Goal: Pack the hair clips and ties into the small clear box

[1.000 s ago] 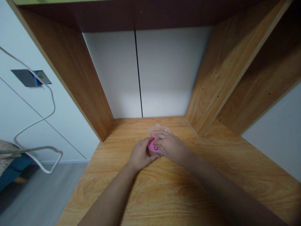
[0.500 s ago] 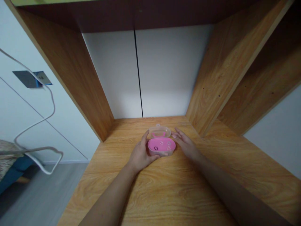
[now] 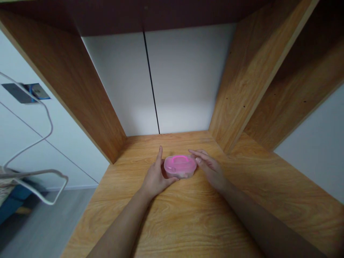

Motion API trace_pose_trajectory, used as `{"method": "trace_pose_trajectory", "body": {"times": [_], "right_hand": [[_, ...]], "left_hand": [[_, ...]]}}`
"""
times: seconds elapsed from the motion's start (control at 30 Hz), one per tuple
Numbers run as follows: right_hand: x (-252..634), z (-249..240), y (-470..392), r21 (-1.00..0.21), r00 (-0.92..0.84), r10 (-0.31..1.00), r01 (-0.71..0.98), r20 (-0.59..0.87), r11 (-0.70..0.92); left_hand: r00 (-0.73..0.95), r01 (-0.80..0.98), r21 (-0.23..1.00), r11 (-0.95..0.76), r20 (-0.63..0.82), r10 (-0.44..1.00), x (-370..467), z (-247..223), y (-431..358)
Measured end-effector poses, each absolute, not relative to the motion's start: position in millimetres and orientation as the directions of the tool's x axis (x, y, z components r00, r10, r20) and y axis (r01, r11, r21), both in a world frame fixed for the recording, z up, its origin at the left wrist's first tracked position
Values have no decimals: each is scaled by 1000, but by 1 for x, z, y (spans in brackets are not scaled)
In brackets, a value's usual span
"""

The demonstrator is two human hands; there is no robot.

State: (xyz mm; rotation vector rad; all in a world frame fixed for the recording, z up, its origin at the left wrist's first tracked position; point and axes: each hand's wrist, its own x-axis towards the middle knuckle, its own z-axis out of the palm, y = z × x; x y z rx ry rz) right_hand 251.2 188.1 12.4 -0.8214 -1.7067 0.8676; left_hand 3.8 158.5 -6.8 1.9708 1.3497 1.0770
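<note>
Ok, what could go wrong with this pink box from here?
The clear lid covers the pink box, but I can't tell if it is latched; it might pop open if lifted. The left hand has its thumb near the front rim, so it could get pinched. A push from the right hand might slide the box.

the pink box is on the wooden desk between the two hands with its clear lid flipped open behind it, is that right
Not the lid: the head view shows the clear lid down over the pink box, not flipped open behind it. The box is indeed on the wooden desk between the left hand and right hand.
</note>
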Motion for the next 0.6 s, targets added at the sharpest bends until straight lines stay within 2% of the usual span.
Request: {"method": "trace_pose_trajectory", "body": {"times": [0.13,0.3,0.47,0.6], "right_hand": [[247,17,178,-780,-348,803,244,484,576],[245,10,179,-747,-346,789,281,507,603],[242,2,180,-758,-429,753,206,498,619],[239,-1,177,-753,-453,754,234,476,616]], "left_hand": [[253,561,702,-438,359,899,1,-3,158],[318,547,636,-545,445,837,0,-4,158],[306,540,649,-536,442,843,2,-3,155],[303,479,699,-531,436,847,4,3,151]]}}
